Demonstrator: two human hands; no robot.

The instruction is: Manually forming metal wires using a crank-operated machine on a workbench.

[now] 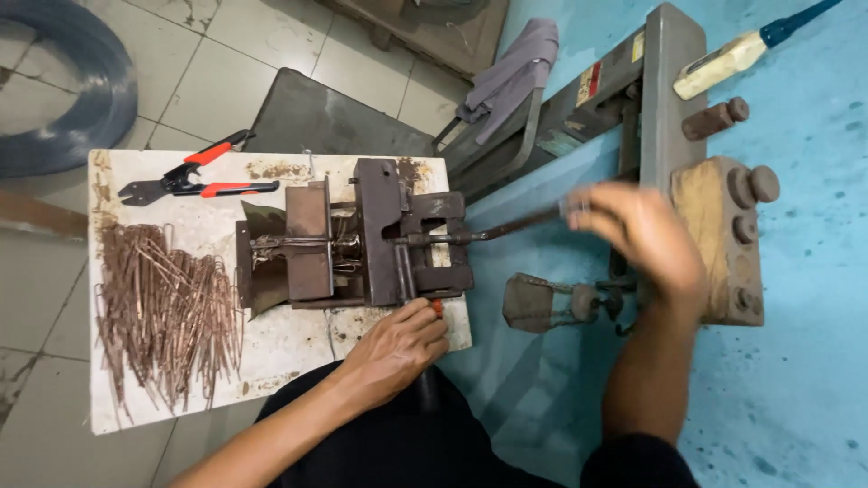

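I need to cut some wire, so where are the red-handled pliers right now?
In the head view, the red-handled pliers lie at the far left corner of the white table, just beyond the pile of bent wire pieces and left of the metal bending jig.

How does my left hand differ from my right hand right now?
The left hand is sharp in the picture and rests low against the near edge of the rusty brown metal bending jig; the right hand is blurred and wraps the end of the jig's long dark metal lever. The left sits over the white worktable, the right over the blue floor. Both are bare.
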